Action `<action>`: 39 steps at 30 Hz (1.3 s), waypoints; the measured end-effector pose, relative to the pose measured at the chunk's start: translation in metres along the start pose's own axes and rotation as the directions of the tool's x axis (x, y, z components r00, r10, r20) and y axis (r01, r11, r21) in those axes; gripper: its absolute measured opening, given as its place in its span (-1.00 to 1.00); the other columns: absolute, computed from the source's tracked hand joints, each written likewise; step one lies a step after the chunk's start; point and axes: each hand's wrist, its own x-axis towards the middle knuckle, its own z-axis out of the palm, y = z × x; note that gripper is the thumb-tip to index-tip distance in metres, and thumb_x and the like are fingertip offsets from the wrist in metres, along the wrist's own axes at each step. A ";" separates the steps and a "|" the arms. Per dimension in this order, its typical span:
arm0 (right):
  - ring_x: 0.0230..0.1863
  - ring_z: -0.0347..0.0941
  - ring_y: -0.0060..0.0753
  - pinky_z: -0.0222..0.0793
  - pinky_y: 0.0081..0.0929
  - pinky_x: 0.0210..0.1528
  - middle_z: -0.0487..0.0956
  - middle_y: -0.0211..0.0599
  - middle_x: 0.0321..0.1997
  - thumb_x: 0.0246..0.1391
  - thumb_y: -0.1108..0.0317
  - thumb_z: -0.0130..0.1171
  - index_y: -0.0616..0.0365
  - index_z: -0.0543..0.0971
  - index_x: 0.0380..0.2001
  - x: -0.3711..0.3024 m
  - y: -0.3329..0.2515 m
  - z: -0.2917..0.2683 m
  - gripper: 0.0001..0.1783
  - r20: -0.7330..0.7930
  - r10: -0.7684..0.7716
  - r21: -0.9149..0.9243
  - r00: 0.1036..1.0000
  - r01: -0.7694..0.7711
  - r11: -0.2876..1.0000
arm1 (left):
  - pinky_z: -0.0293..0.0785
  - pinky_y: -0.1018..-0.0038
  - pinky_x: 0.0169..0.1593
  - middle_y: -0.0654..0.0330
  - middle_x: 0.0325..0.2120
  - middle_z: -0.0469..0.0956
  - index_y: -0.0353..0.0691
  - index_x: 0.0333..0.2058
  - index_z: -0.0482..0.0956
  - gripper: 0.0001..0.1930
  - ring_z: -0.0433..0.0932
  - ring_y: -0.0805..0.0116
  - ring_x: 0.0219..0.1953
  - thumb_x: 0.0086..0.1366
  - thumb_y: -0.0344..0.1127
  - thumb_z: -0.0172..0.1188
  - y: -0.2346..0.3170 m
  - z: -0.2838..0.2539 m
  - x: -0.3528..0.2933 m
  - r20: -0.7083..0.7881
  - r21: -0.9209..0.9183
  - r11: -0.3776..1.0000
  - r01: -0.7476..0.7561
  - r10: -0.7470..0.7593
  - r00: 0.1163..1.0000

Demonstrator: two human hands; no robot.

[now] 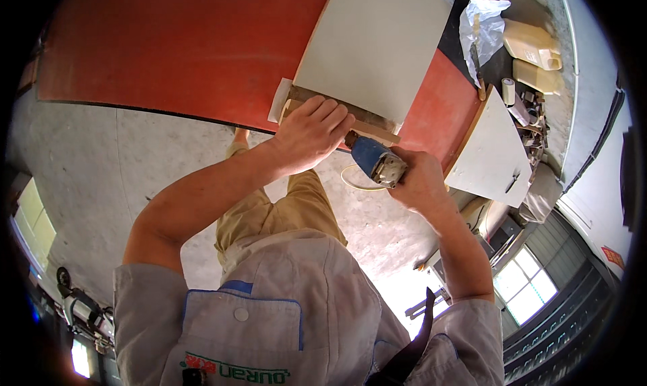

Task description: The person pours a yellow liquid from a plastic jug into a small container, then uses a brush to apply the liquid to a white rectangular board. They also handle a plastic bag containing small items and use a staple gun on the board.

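Observation:
A pale flat board [374,39] lies on the red-topped table, and a wooden strip [377,131] runs along its near edge. My left hand [315,131] is closed over this strip, fingers curled on its top, thumb side hidden. In my right hand [419,184] is a blue nail gun [371,155] with a grey metal cap. Its nose points at the strip, close to my left fingertips; whether it touches the wood I cannot tell. A thin yellow hose [357,186] loops below the tool.
The red tabletop [182,49] stretches left. At right lie a white panel [495,150], a long-handled tool [478,72], a crumpled plastic bag [482,32], yellowish jugs [532,45] and small scraps [536,120]. A two-wheeler [84,312] stands far to the left.

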 end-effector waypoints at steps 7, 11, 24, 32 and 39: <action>-0.38 0.62 0.07 0.51 -0.08 -0.33 0.65 -0.15 -0.47 -0.17 0.29 0.34 0.01 0.64 -0.32 0.004 -0.005 -0.006 -0.75 0.048 -0.018 -0.063 0.999 0.021 0.998 | 0.41 0.25 0.16 0.18 -0.07 0.49 -0.29 0.06 0.57 -0.42 0.48 0.21 0.05 0.08 -0.16 0.44 -0.001 0.000 0.002 0.012 0.033 0.999 -0.015 0.015 1.000; -0.38 0.63 0.05 0.51 -0.08 -0.33 0.66 -0.16 -0.47 -0.16 0.28 0.35 0.01 0.64 -0.32 0.006 -0.006 -0.010 -0.75 0.063 -0.046 -0.060 0.997 0.050 0.997 | 0.41 0.25 0.16 0.17 -0.07 0.49 -0.29 0.06 0.57 -0.42 0.48 0.21 0.04 0.08 -0.18 0.43 -0.001 0.003 0.000 -0.014 0.023 0.999 -0.022 0.022 1.000; -0.36 0.63 0.05 0.53 -0.06 -0.30 0.67 -0.14 -0.47 -0.22 0.30 0.37 0.06 0.63 -0.30 0.009 -0.003 -0.011 -0.69 0.129 -0.074 -0.134 0.989 0.091 0.987 | 0.41 0.25 0.17 0.16 -0.08 0.51 -0.31 0.04 0.59 -0.43 0.49 0.20 0.04 0.08 -0.16 0.44 -0.001 0.003 0.001 -0.028 0.007 1.000 -0.011 0.011 1.000; -0.35 0.63 0.06 0.53 -0.06 -0.28 0.65 -0.10 -0.50 -0.26 0.30 0.34 0.06 0.69 -0.36 0.011 -0.007 -0.011 -0.73 0.122 -0.013 -0.119 0.992 0.028 0.993 | 0.40 0.25 0.19 0.17 -0.05 0.50 -0.29 0.05 0.59 -0.40 0.49 0.21 0.06 0.02 -0.18 0.48 0.000 -0.002 0.000 0.001 0.024 0.999 -0.024 0.024 1.000; -0.29 0.64 0.15 0.54 -0.07 -0.24 0.69 0.00 -0.41 -0.19 0.30 0.32 0.08 0.72 -0.19 -0.021 0.020 0.006 -0.62 0.023 0.034 -0.036 0.999 -0.033 0.999 | 0.40 0.21 0.20 0.18 -0.04 0.49 -0.25 0.12 0.52 -0.35 0.49 0.19 0.07 0.04 -0.23 0.52 -0.002 0.006 0.002 -0.017 0.086 0.994 -0.061 0.063 0.998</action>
